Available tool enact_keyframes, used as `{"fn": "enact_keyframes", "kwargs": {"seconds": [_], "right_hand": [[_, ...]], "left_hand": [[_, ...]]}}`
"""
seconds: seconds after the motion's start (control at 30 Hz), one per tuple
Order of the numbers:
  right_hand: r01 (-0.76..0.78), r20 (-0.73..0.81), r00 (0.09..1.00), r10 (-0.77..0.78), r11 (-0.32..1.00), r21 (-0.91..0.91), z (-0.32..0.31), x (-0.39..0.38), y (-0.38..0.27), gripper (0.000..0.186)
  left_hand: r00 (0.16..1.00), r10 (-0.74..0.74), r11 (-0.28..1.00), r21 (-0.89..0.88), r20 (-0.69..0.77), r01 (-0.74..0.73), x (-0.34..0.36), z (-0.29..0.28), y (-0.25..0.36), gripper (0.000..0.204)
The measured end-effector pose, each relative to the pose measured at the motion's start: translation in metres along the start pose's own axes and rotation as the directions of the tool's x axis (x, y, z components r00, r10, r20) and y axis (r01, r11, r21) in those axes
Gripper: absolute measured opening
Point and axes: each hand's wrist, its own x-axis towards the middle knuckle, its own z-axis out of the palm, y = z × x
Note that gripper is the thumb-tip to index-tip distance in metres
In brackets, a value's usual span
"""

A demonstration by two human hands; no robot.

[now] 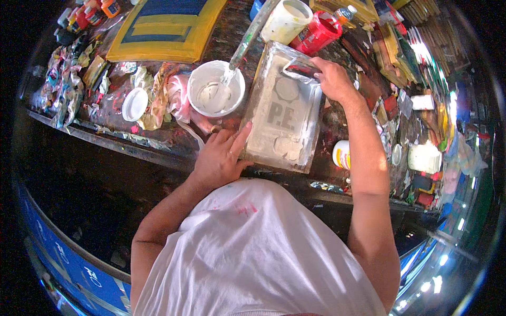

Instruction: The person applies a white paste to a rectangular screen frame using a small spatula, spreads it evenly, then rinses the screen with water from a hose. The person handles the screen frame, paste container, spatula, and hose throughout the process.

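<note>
Hand (pixel 332 76) grips scraper (pixel 300 68); other hand (pixel 219 158) steadies frame (pixel 263 152).

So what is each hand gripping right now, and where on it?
The right hand grips a flat scraper tool at its near end. The left hand presses the grey rectangular stencil panel at its lower left edge.

A pale grey stencilled panel (pixel 282 118) lies beside a white paint bowl (pixel 216 88), a yellow-and-blue canvas (pixel 166 26) and a red tub (pixel 318 32).
</note>
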Motion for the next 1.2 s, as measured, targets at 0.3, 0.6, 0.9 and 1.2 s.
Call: {"fn": "enact_keyframes", "kwargs": {"seconds": [0.3,0.6,0.9,1.2], "right_hand": [[-0.017,0.205,0.979,-0.017,0.986,0.164,0.007,-0.062,-0.033,0.043],[-0.080,0.337,0.941,-0.019,0.957,0.279,0.024,-0.106,-0.069,0.046],[-0.160,0.388,0.922,0.017,0.926,0.341,0.039,-0.121,-0.075,0.046],[-0.117,0.270,0.960,0.066,0.978,0.175,0.062,-0.114,-0.081,0.042]], "left_hand": [[1.000,-0.008,1.000,-0.007,-0.029,0.008,0.002,0.006,-0.004,0.122],[0.999,-0.046,0.998,0.042,-0.025,0.047,0.002,0.006,0.004,0.123],[0.994,-0.110,0.993,0.047,0.010,0.109,0.001,0.008,0.007,0.121],[0.984,-0.014,0.996,0.087,-0.179,0.030,-0.002,0.014,0.007,0.123]]}}
